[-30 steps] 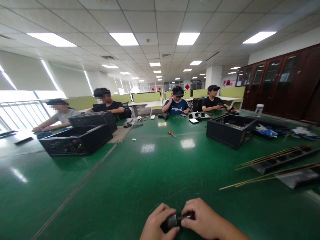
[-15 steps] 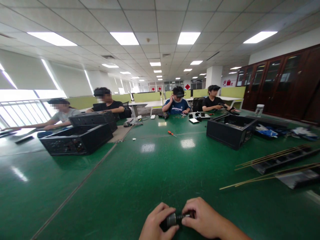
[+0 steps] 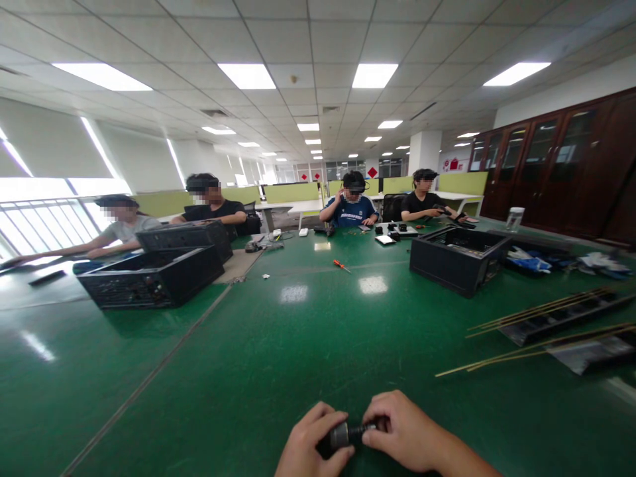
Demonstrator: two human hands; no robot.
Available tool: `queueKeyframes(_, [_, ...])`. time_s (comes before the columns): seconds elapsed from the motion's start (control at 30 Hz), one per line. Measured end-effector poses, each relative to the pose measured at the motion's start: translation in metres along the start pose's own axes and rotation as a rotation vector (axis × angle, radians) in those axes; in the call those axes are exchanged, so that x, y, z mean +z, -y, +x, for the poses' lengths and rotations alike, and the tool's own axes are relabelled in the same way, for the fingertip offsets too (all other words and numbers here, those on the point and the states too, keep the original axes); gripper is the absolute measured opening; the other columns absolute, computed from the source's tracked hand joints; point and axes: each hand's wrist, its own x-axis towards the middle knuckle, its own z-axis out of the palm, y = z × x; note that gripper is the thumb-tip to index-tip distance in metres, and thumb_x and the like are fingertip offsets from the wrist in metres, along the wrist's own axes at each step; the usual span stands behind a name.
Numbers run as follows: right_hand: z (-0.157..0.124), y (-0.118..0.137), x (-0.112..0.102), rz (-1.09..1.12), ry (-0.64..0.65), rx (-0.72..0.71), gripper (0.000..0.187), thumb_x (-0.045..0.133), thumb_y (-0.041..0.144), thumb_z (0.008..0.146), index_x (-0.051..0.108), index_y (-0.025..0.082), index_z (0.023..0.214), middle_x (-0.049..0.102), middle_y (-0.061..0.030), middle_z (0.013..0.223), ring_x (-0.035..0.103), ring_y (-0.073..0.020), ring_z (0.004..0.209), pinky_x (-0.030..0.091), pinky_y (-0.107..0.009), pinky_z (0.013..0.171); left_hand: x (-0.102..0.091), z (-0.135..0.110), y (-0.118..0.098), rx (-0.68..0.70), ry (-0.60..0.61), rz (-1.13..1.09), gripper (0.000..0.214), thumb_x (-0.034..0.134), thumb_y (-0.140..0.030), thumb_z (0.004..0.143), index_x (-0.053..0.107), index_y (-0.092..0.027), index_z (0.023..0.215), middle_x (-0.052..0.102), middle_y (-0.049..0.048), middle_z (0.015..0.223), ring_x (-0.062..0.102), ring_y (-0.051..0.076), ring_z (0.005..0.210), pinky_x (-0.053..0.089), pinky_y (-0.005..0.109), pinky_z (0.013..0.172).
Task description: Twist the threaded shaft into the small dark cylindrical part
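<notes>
Close to the bottom edge of the head view, my left hand point(image 3: 309, 442) is closed round the thick end of a dark cylindrical part point(image 3: 340, 435) with a greyish band. A narrower black stem runs from it to the right. My right hand point(image 3: 403, 427) pinches the far end of that stem between thumb and fingers. Its tip is mostly hidden by my fingers, so its exact kind cannot be made out. Both hands are low over the green tabletop point(image 3: 238, 391).
Black computer cases point(image 3: 447, 268) stand right and left. An orange screwdriver point(image 3: 340, 264) lies mid-table. Thin yellowish sticks point(image 3: 536, 311) rest across dark trays at right, near a blue-and-white bundle point(image 3: 530, 260) and a clear bottle point(image 3: 515, 219). Several people sit opposite.
</notes>
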Motion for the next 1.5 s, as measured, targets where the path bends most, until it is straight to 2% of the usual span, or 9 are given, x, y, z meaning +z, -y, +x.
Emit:
queueKeyframes(0.37, [-0.002, -0.002, -0.002, 0.022, -0.035, -0.022, 0.012, 0.071, 0.023, 0.08, 0.078, 0.019, 0.089, 0.067, -0.0004, 0.076, 0.06, -0.0129, 0.066, 0.041, -0.021, 0.062, 0.001, 0.0, 0.002, -0.009, 0.0, -0.013, 0.037, 0.077, -0.011, 0.072, 0.076, -0.025, 0.106, 0.071, 0.0035, 0.093, 0.071, 0.019, 0.085, 0.057, 0.027, 0.079])
queueKeyframes(1.5, [-0.003, -0.002, -0.013, 0.052, 0.003, 0.025, 0.013, 0.072, 0.025, 0.08, 0.079, 0.018, 0.089, 0.069, -0.002, 0.079, 0.061, -0.0139, 0.067, 0.043, -0.021, 0.063, -0.004, 0.0, -0.001, -0.086, 0.0, -0.02, 0.037, 0.079, -0.01, 0.072, 0.077, -0.027, 0.105, 0.072, 0.0025, 0.096, 0.071, 0.019, 0.088, 0.057, 0.027, 0.084])
